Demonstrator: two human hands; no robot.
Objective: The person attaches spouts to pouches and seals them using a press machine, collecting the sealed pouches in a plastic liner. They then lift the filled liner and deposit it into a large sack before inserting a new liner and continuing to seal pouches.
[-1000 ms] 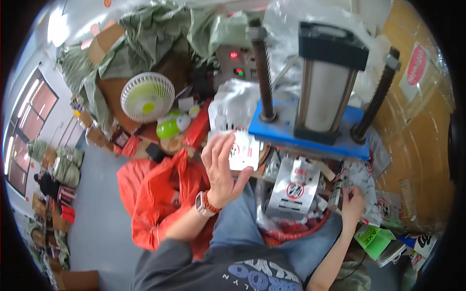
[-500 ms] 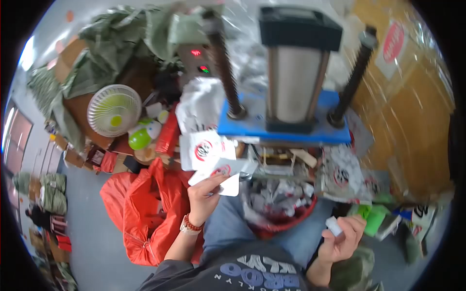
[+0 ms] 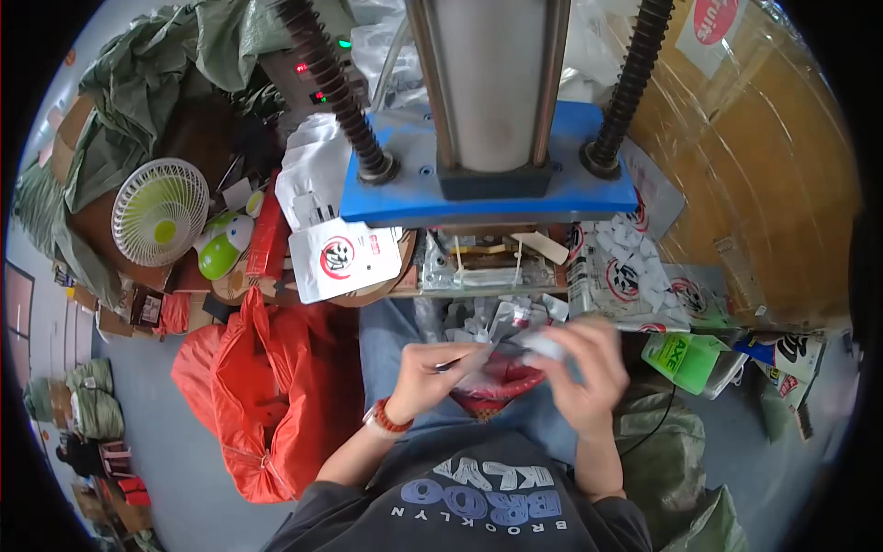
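My left hand (image 3: 428, 377), with a bead bracelet at the wrist, is closed on a pouch (image 3: 487, 366) above my lap. The pouch is seen nearly edge-on, its print unreadable from here. My right hand (image 3: 589, 375) is at the pouch's other side, blurred by motion. A small white piece (image 3: 544, 346) shows at its fingertips, close to the pouch; whether it is inside or outside the pouch I cannot tell. Beneath both hands is a red basin (image 3: 506, 385) with grey and white plastic bits. More white pouches (image 3: 368, 262) with a red round print lie at the table's left.
A press with a blue plate (image 3: 478, 198) and springs stands ahead. On its right, small white pieces (image 3: 635, 262) lie on printed film. A large carton (image 3: 754, 202) stands at far right, a fan (image 3: 161, 212) at left, a red bag (image 3: 248, 396) beside my left arm.
My left hand has brought the pouch from the stack down and right, over the basin. My right hand has come left and up with the white piece to the pouch. The view has shifted.
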